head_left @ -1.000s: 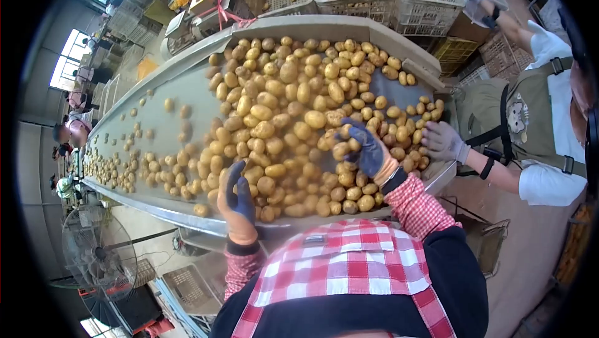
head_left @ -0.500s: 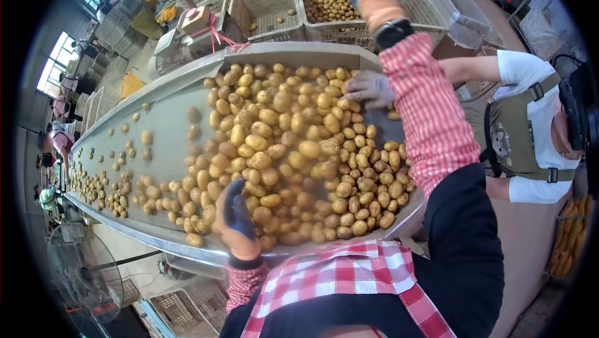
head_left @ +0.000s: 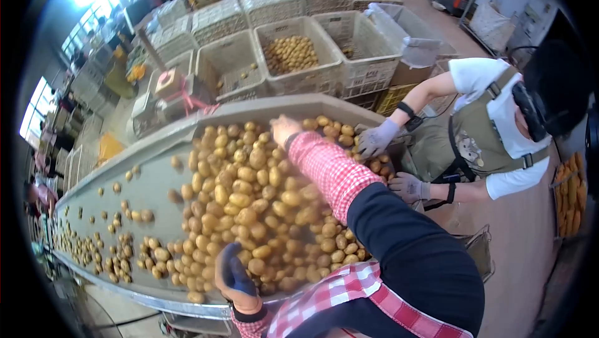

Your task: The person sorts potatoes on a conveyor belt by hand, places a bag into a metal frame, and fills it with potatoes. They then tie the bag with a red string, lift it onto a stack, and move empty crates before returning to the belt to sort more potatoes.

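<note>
Many potatoes [head_left: 240, 200] lie heaped on a grey sorting conveyor [head_left: 150, 157]; some are blurred. My left hand [head_left: 237, 279], in an orange and dark blue glove, rests against the near side of the heap, its fingers apart and holding nothing. At the far side of the heap is my right hand [head_left: 286, 129], reaching among the potatoes by the conveyor's back wall. Its fingers are mostly hidden, so what they hold cannot be made out.
A co-worker [head_left: 493, 119] stands at the right end, gloved hands [head_left: 374, 138] at the potatoes. Behind the conveyor are plastic crates [head_left: 299, 76], one holding potatoes. A motor unit [head_left: 168, 85] sits on the far edge; other people are farther back.
My right hand has come down from above the crates to the far side of the heap. The view has shifted, and both of the co-worker's hands now show. My left hand remains at the near side.
</note>
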Action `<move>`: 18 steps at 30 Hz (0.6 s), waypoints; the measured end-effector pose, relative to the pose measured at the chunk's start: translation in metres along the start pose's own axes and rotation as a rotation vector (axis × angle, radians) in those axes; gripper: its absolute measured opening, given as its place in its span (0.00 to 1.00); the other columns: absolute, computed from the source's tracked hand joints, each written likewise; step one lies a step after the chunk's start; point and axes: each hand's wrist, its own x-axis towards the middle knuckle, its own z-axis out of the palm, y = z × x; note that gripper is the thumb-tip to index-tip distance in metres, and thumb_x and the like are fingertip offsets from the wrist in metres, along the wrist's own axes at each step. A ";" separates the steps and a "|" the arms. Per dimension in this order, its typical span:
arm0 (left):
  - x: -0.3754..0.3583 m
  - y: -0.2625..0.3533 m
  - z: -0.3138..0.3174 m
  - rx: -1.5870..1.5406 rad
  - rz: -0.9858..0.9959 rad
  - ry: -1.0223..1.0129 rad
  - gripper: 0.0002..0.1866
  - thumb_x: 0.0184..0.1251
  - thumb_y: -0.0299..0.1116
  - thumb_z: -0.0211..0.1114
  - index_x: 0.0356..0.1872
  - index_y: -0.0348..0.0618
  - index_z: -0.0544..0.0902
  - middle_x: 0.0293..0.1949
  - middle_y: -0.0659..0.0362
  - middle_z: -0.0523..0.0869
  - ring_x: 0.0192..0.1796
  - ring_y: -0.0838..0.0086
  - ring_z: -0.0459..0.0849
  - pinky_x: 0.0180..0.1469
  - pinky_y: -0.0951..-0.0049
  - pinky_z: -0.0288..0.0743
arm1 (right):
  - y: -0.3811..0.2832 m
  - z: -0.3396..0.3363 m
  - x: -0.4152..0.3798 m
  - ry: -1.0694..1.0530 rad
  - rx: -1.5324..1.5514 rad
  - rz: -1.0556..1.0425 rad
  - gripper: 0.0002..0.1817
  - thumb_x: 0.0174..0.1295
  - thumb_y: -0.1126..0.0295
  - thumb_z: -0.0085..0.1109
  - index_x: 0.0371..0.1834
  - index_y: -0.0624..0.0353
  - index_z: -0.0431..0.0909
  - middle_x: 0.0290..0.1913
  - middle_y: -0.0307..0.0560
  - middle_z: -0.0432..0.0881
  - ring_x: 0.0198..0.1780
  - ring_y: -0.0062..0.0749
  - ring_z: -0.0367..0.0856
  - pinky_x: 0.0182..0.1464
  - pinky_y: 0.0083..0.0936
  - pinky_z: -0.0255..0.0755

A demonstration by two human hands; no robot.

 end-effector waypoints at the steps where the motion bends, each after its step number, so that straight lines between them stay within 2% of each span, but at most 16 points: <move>1: 0.000 -0.001 0.001 -0.008 0.008 0.007 0.16 0.79 0.34 0.56 0.50 0.28 0.83 0.47 0.52 0.87 0.51 0.66 0.83 0.59 0.68 0.74 | 0.006 -0.002 -0.008 -0.009 0.031 0.009 0.18 0.70 0.65 0.52 0.60 0.54 0.80 0.59 0.58 0.81 0.62 0.48 0.81 0.61 0.38 0.77; 2: 0.000 -0.001 0.001 -0.042 -0.023 0.001 0.15 0.79 0.33 0.57 0.51 0.29 0.82 0.48 0.52 0.87 0.52 0.66 0.83 0.59 0.68 0.74 | 0.013 -0.001 -0.012 -0.021 0.061 0.012 0.16 0.70 0.66 0.50 0.54 0.56 0.83 0.60 0.59 0.82 0.61 0.49 0.82 0.61 0.40 0.77; 4: -0.001 -0.006 0.002 -0.054 -0.025 0.012 0.15 0.79 0.33 0.57 0.52 0.29 0.82 0.48 0.52 0.87 0.52 0.67 0.83 0.59 0.67 0.74 | 0.036 0.010 -0.023 0.051 0.246 -0.024 0.17 0.67 0.63 0.55 0.54 0.57 0.83 0.61 0.60 0.81 0.59 0.52 0.82 0.59 0.41 0.77; 6: -0.001 -0.007 0.002 -0.082 -0.040 0.015 0.15 0.79 0.32 0.57 0.52 0.29 0.82 0.48 0.52 0.87 0.52 0.67 0.83 0.59 0.67 0.74 | 0.034 -0.002 -0.072 0.184 0.425 -0.070 0.21 0.67 0.59 0.58 0.60 0.56 0.79 0.50 0.57 0.85 0.47 0.56 0.84 0.52 0.42 0.78; 7: 0.000 -0.008 0.004 -0.113 -0.065 0.020 0.15 0.79 0.32 0.57 0.53 0.29 0.82 0.49 0.52 0.87 0.52 0.67 0.83 0.59 0.67 0.74 | 0.021 -0.016 -0.107 0.305 0.548 -0.147 0.21 0.69 0.59 0.57 0.61 0.55 0.77 0.47 0.54 0.85 0.45 0.52 0.84 0.50 0.40 0.79; 8: 0.002 -0.009 0.002 -0.066 -0.019 -0.016 0.14 0.79 0.31 0.57 0.54 0.29 0.82 0.49 0.52 0.87 0.52 0.68 0.83 0.59 0.68 0.74 | 0.014 -0.026 -0.137 0.357 0.488 -0.350 0.21 0.68 0.62 0.59 0.63 0.53 0.76 0.48 0.52 0.84 0.46 0.45 0.85 0.49 0.38 0.79; 9: 0.001 -0.010 0.002 -0.071 -0.036 -0.036 0.15 0.79 0.31 0.56 0.55 0.28 0.81 0.49 0.51 0.87 0.52 0.67 0.84 0.60 0.67 0.75 | -0.003 -0.072 -0.188 0.420 0.508 -0.597 0.23 0.67 0.64 0.62 0.65 0.52 0.75 0.44 0.51 0.84 0.43 0.41 0.85 0.49 0.39 0.80; 10: 0.001 -0.015 0.002 -0.072 -0.055 -0.050 0.16 0.80 0.30 0.54 0.57 0.28 0.80 0.50 0.50 0.87 0.52 0.67 0.85 0.60 0.66 0.77 | -0.012 -0.082 -0.203 0.435 0.647 -0.893 0.20 0.65 0.63 0.61 0.61 0.52 0.79 0.48 0.51 0.84 0.42 0.45 0.83 0.46 0.36 0.79; 11: 0.001 -0.012 0.005 -0.136 -0.120 -0.022 0.14 0.78 0.30 0.57 0.54 0.29 0.82 0.49 0.52 0.87 0.53 0.69 0.83 0.59 0.69 0.74 | -0.015 -0.092 -0.226 0.570 0.502 -1.064 0.22 0.63 0.67 0.63 0.62 0.51 0.78 0.49 0.49 0.84 0.40 0.41 0.84 0.38 0.34 0.80; 12: 0.000 -0.012 0.006 -0.078 -0.131 -0.009 0.14 0.79 0.28 0.55 0.54 0.29 0.82 0.48 0.53 0.87 0.52 0.69 0.83 0.59 0.68 0.74 | -0.010 -0.111 -0.238 0.574 0.356 -1.174 0.24 0.62 0.65 0.63 0.63 0.53 0.78 0.52 0.48 0.84 0.41 0.41 0.85 0.35 0.35 0.81; 13: 0.000 -0.012 0.007 -0.099 -0.122 -0.009 0.14 0.78 0.27 0.55 0.55 0.29 0.81 0.49 0.53 0.87 0.53 0.69 0.82 0.60 0.68 0.74 | -0.014 -0.163 -0.255 0.356 0.262 -1.032 0.20 0.65 0.66 0.61 0.60 0.54 0.78 0.46 0.46 0.83 0.38 0.37 0.84 0.37 0.36 0.81; 15: -0.001 -0.011 0.008 -0.147 -0.111 -0.024 0.14 0.77 0.25 0.54 0.56 0.28 0.81 0.51 0.52 0.86 0.54 0.68 0.82 0.61 0.67 0.74 | 0.008 -0.231 -0.240 0.121 0.191 -0.878 0.16 0.68 0.68 0.59 0.57 0.55 0.79 0.41 0.45 0.83 0.34 0.32 0.83 0.38 0.36 0.81; 16: 0.000 -0.010 0.006 -0.158 -0.119 -0.029 0.14 0.77 0.23 0.54 0.56 0.28 0.80 0.52 0.52 0.85 0.55 0.68 0.81 0.62 0.67 0.74 | 0.027 -0.246 -0.213 0.355 0.008 -0.495 0.18 0.63 0.72 0.57 0.56 0.60 0.78 0.42 0.55 0.81 0.41 0.42 0.82 0.46 0.40 0.78; 17: -0.001 -0.014 0.007 -0.286 -0.137 -0.014 0.15 0.76 0.21 0.52 0.57 0.28 0.80 0.53 0.53 0.84 0.56 0.67 0.81 0.63 0.67 0.74 | 0.058 -0.242 -0.175 0.701 -0.186 -0.430 0.17 0.63 0.72 0.57 0.55 0.62 0.78 0.43 0.60 0.81 0.42 0.49 0.82 0.48 0.42 0.77; 18: -0.002 -0.007 0.009 -0.265 -0.141 0.006 0.14 0.76 0.20 0.52 0.57 0.28 0.80 0.52 0.53 0.85 0.56 0.67 0.81 0.63 0.66 0.74 | 0.089 -0.238 -0.138 1.030 -0.344 -0.282 0.16 0.63 0.72 0.57 0.54 0.64 0.78 0.44 0.65 0.81 0.43 0.55 0.82 0.50 0.45 0.76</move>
